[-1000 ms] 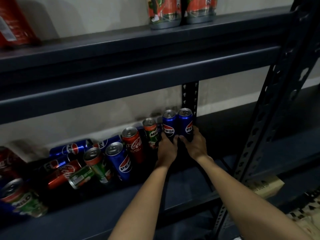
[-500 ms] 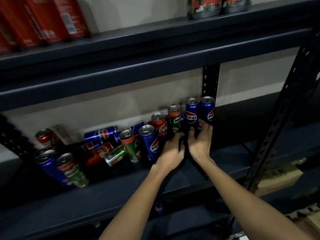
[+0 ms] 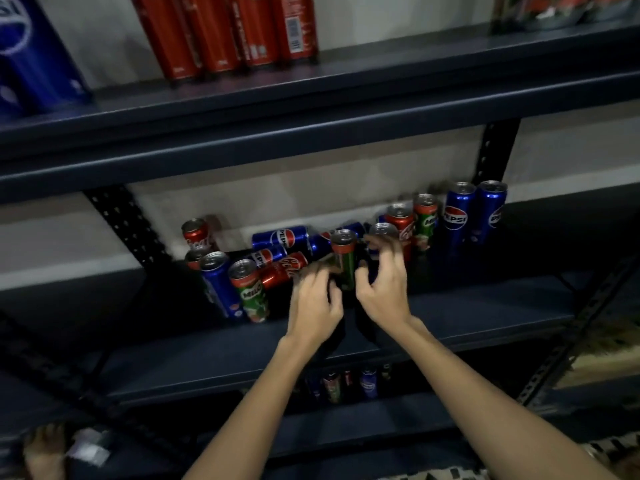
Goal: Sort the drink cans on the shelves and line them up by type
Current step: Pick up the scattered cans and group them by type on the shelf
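Mixed drink cans crowd the middle shelf (image 3: 450,327). Two blue Pepsi cans (image 3: 457,216) stand side by side at the right end, with a red Coca-Cola can (image 3: 401,221) and a green Milo can (image 3: 425,216) to their left. My left hand (image 3: 313,303) and my right hand (image 3: 381,289) flank another upright Milo can (image 3: 344,261). My right fingers are bent in front of an upright Pepsi can (image 3: 382,231) without closing on it. My left fingers are blurred beside a lying Coca-Cola can (image 3: 284,268). A lying Pepsi can (image 3: 280,237) is behind.
Further left stand a Milo can (image 3: 251,292), a Pepsi can (image 3: 218,282) and a Coca-Cola can (image 3: 195,233). The upper shelf holds red Coca-Cola cans (image 3: 235,29) and a large Pepsi can (image 3: 24,53). More cans (image 3: 346,382) sit below. A cardboard box (image 3: 606,355) lies right.
Both hands left the two Pepsi cans at the right end and moved left to the cans in the middle. My view swung left and up.
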